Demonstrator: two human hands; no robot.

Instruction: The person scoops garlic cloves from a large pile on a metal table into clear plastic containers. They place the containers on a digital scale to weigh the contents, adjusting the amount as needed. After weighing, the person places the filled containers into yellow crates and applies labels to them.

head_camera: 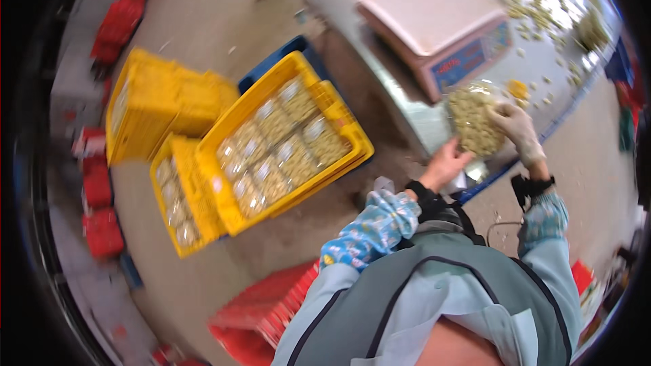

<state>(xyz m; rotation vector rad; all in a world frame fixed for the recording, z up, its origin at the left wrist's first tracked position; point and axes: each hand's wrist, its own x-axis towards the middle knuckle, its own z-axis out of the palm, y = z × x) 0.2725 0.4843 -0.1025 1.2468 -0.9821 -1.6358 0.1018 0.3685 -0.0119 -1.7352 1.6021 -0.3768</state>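
A clear plastic bag of pale, bean-like pieces (473,123) lies at the near edge of the metal table (417,112), just in front of the scale (432,5). My left hand (446,162), bare, touches the bag's near left corner; whether its fingers grip it cannot be told. On the bag's right side, the fingers of my gloved right hand (514,127) pinch the plastic. A yellow scoop or piece (518,89) lies just beyond that hand. Loose pale pieces (534,5) are spread over the far part of the table.
On the floor at left, a yellow crate (231,216) holds several filled clear bags (297,155). More yellow crates (152,107) stand beside it, with a blue crate (285,56) behind. Red crates (254,310) sit near my left side, others (101,183) along the far left.
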